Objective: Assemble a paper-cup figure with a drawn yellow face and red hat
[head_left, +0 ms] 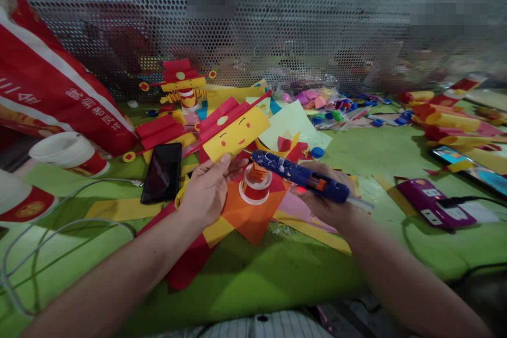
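Observation:
My left hand (208, 185) pinches the lower edge of a yellow paper face (237, 134) with a red folded hat on top, tilted up to the right. In my right hand (322, 206) is a blue glue gun (299, 171), its nozzle pointing left at the underside of the face. A small red light glows near the grip. Directly below stands a red and white paper cup (255, 193) with a folded orange paper strip (258, 172) on it. Orange, red and yellow paper sheets (249, 222) lie beneath the cup.
A black phone (161, 174) with a white cable lies left, near paper cups (71, 153) and a red bag (59, 74). A similar paper figure (184, 84) stands behind. At right are a purple power strip (435, 203) and another phone (471, 169). A perforated metal screen (273, 26) closes the back.

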### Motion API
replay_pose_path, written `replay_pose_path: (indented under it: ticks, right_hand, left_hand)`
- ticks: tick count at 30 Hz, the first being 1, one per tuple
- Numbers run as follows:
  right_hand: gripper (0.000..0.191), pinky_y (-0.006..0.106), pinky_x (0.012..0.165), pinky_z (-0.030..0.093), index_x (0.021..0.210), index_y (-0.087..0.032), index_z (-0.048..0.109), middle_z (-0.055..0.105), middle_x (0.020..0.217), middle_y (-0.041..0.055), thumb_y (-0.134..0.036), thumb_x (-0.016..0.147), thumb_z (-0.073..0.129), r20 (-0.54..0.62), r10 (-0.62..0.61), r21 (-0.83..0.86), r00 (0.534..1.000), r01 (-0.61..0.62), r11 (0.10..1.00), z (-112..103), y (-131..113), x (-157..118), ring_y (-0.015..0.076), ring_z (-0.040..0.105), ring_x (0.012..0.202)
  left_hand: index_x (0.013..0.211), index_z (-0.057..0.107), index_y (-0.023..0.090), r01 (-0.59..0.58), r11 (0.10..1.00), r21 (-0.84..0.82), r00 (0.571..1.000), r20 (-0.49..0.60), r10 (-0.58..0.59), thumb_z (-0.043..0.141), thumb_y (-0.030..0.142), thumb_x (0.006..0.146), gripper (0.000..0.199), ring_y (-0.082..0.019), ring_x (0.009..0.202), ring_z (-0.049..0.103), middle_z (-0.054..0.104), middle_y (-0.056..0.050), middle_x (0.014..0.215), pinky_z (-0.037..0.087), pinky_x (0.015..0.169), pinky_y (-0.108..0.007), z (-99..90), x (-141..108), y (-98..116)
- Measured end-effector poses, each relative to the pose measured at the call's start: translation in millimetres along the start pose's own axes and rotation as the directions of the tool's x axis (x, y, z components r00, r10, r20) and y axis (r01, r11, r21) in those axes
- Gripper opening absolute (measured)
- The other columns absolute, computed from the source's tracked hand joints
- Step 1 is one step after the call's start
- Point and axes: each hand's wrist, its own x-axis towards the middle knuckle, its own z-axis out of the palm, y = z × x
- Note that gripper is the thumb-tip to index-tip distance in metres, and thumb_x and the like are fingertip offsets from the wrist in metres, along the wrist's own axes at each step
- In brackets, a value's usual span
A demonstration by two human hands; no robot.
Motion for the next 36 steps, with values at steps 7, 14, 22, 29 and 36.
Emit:
replay_pose_path:
  ticks: [7,14,22,29,36]
  right_hand:
    - [0.021,0.025,0.046,0.044,0.092,-0.023,0.052,0.068,0.068,0.0010,-0.042,0.084,0.052,-0.026,0.014,0.023,1.000,-0.014,1.000,-2.3,0.9,2.0,0.0152,0.063,0.051]
    - [0.023,0.026,0.050,0.046,0.091,-0.024,0.058,0.066,0.069,0.0000,-0.041,0.076,0.063,-0.040,0.100,0.126,0.994,-0.095,0.988,2.5,8.5,-6.6,0.0148,0.061,0.054]
    - [0.034,0.022,0.039,0.040,0.071,-0.020,0.060,0.054,0.049,-0.0033,-0.053,0.075,0.056,-0.186,0.680,0.557,0.709,-0.494,0.668,-0.1,58.7,5.8,0.0101,0.051,0.041]
    - [0.031,0.018,0.032,0.033,0.063,-0.019,0.050,0.047,0.047,-0.0055,-0.046,0.068,0.064,-0.062,0.973,0.512,0.222,-0.830,0.222,7.9,122.1,10.8,0.0068,0.042,0.038]
    - [0.028,0.025,0.039,0.036,0.055,-0.017,0.052,0.050,0.047,-0.0002,-0.038,0.072,0.062,0.105,0.973,0.150,0.203,-0.971,0.186,21.8,147.1,14.1,0.0107,0.045,0.042]
  left_hand:
    - [0.061,0.067,0.019,0.014,1.000,-0.004,1.000,-0.007,-0.014,0.078,0.032,0.059,0.017,-0.019,0.082,0.067,0.072,-0.002,0.075,0.048,0.087,-0.035,2.6,-1.4,1.6]
    - [0.061,0.067,0.018,0.005,1.000,-0.003,1.000,-0.013,-0.005,0.079,0.033,0.057,0.019,-0.020,0.081,0.068,0.073,-0.003,0.076,0.051,0.079,-0.032,1.0,0.2,1.1]
    - [0.070,0.071,0.021,-0.163,0.978,0.128,0.986,-0.008,0.165,0.078,0.034,0.060,0.018,-0.018,0.080,0.068,0.074,-0.002,0.079,0.052,0.075,-0.030,-13.5,15.8,-3.8]
    - [0.082,0.073,0.022,-0.299,0.917,0.265,0.954,0.078,0.289,0.075,0.037,0.063,0.024,-0.020,0.093,0.065,0.074,-0.002,0.090,0.049,0.089,-0.034,-25.1,27.7,-6.2]
    - [0.075,0.074,0.022,-0.295,0.907,0.300,0.955,0.085,0.283,0.076,0.037,0.063,0.019,-0.020,0.094,0.065,0.074,-0.002,0.086,0.049,0.089,-0.033,-25.0,24.5,-8.1]
